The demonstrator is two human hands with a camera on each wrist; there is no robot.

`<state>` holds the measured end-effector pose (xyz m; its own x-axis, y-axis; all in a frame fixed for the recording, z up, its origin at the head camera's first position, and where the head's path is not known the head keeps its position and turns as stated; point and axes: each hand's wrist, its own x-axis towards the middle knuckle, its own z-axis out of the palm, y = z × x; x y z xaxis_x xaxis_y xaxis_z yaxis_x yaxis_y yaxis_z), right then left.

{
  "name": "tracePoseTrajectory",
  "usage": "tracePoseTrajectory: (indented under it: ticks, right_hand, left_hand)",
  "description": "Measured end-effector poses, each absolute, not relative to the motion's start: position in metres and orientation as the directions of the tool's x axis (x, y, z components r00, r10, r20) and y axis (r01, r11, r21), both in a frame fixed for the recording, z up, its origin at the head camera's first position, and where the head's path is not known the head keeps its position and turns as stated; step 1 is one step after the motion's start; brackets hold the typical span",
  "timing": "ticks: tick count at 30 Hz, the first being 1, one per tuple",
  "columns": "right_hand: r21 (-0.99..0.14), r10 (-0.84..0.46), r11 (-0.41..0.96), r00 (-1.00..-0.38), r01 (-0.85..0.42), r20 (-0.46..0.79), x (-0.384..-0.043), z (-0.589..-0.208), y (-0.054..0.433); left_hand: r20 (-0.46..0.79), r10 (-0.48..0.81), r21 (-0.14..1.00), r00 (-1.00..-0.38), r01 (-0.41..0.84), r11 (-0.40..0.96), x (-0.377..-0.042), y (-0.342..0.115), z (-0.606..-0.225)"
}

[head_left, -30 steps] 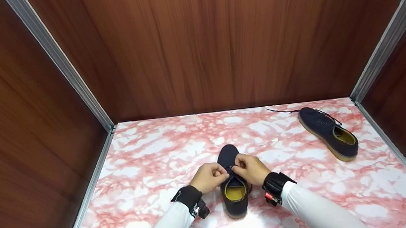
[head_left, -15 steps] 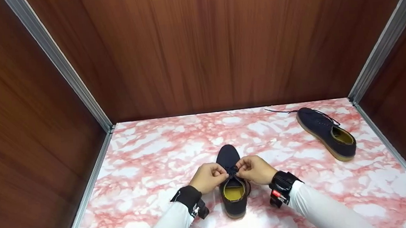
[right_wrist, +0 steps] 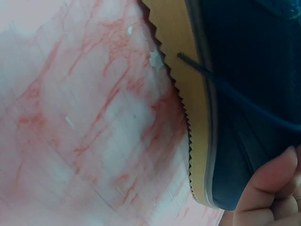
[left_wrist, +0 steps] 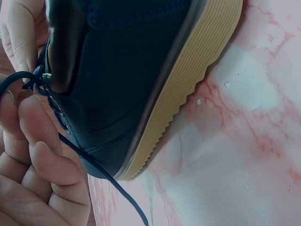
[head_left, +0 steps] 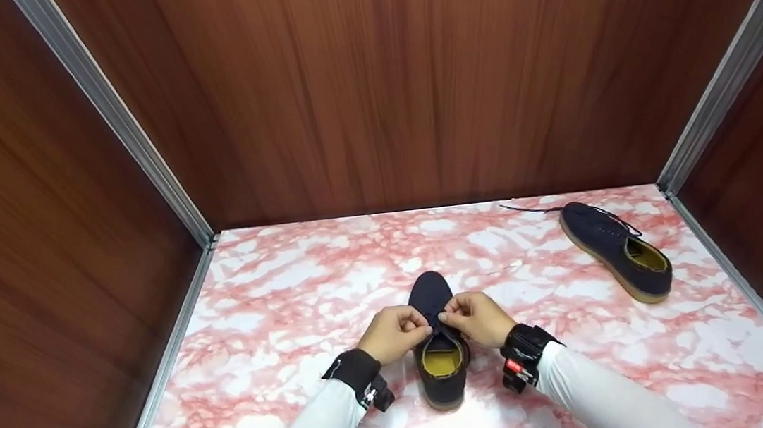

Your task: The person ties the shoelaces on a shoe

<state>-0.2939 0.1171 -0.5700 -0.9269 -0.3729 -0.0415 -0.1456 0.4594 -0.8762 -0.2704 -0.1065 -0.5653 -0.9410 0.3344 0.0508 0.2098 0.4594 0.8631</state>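
Observation:
A dark navy lace-up shoe (head_left: 430, 290) with a yellow lining lies sole down, its toe pointing away from me. My left hand (head_left: 393, 333) pinches a loop of its dark shoelace (left_wrist: 14, 76) between thumb and fingertips, beside the knot at the top of the lacing. From the other side, my right hand (head_left: 480, 318) pinches at the same knot; its fingertips partly hide the lace there. One loose lace end (right_wrist: 225, 87) hangs down over the tan sole on the right side, and another strand trails past the left side in the left wrist view.
A matching shoe (head_left: 592, 231) lies at the back right, its untied lace (head_left: 530, 208) stretching left. Pink-and-white marbled tabletop (head_left: 276, 289) lies beneath both shoes. Brown wood-grain panels (head_left: 368, 88) with grey metal corner strips stand at the back and sides.
My right hand drew slightly right, away from the knot, then came back in close to it. My left hand and the shoe have stayed in place.

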Motion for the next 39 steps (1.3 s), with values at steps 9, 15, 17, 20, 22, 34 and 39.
tracePoseTrajectory:
  ticks: [9, 15, 17, 20, 22, 34, 39]
  right_hand:
    - [-0.869, -0.353, 0.466, -0.936, -0.167, -0.010, -0.293, -0.574, 0.117]
    - [-0.888, -0.408, 0.428, -0.913, -0.168, -0.024, -0.293, -0.574, 0.124]
    - [-0.895, -0.426, 0.416, -0.904, -0.164, -0.032, -0.292, -0.574, 0.127]
    - [-0.900, -0.437, 0.407, -0.899, -0.160, -0.038, -0.292, -0.576, 0.129]
    - [-0.899, -0.436, 0.407, -0.899, -0.163, -0.035, -0.292, -0.577, 0.129]
    - [-0.887, -0.385, 0.426, -0.923, -0.175, -0.002, -0.291, -0.579, 0.123]
    - [-0.892, -0.380, 0.415, -0.925, -0.179, 0.009, -0.292, -0.579, 0.121]
  left_hand:
    - [0.040, 0.342, 0.868, -0.939, 0.202, 0.454, -0.273, -0.108, -0.568]
    - [0.009, 0.326, 0.876, -0.945, 0.165, 0.453, -0.276, -0.112, -0.567]
    - [0.007, 0.311, 0.879, -0.950, 0.154, 0.451, -0.278, -0.114, -0.566]
    - [0.018, 0.287, 0.881, -0.958, 0.151, 0.449, -0.283, -0.115, -0.564]
    - [0.016, 0.273, 0.883, -0.962, 0.141, 0.447, -0.287, -0.114, -0.562]
    - [-0.057, 0.350, 0.864, -0.935, 0.129, 0.486, -0.303, -0.101, -0.563]
    - [-0.033, 0.367, 0.892, -0.930, 0.137, 0.430, -0.303, -0.098, -0.564]
